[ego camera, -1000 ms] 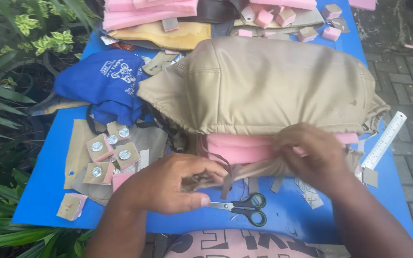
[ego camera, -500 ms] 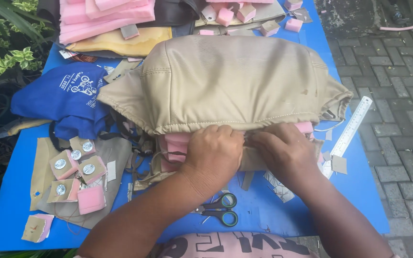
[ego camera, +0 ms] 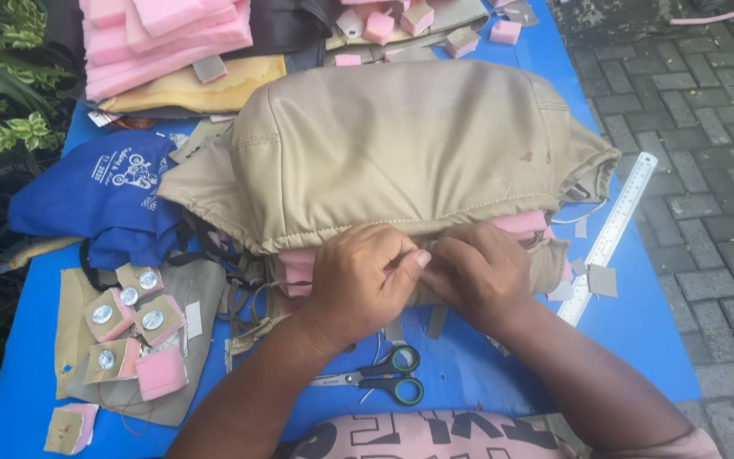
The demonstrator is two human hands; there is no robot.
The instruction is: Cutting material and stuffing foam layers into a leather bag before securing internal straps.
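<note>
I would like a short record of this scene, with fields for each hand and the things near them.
left hand: pinching the lower edge of the beige cover
right hand: on the same edge, touching the left hand
under cover: pink foam
scissors: lying shut on the blue table, near the wrists
ruler: right of the cover

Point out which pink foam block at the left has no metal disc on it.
The lowest block of the cluster, plain pink on top. The four blocks above it each carry a round silver disc.

Scissors (ego camera: 381,381) on blue bench (ego camera: 639,340), ruler (ego camera: 612,234) at right, pink foam stack (ego camera: 163,38), blue shirt (ego camera: 99,191) left.
</note>
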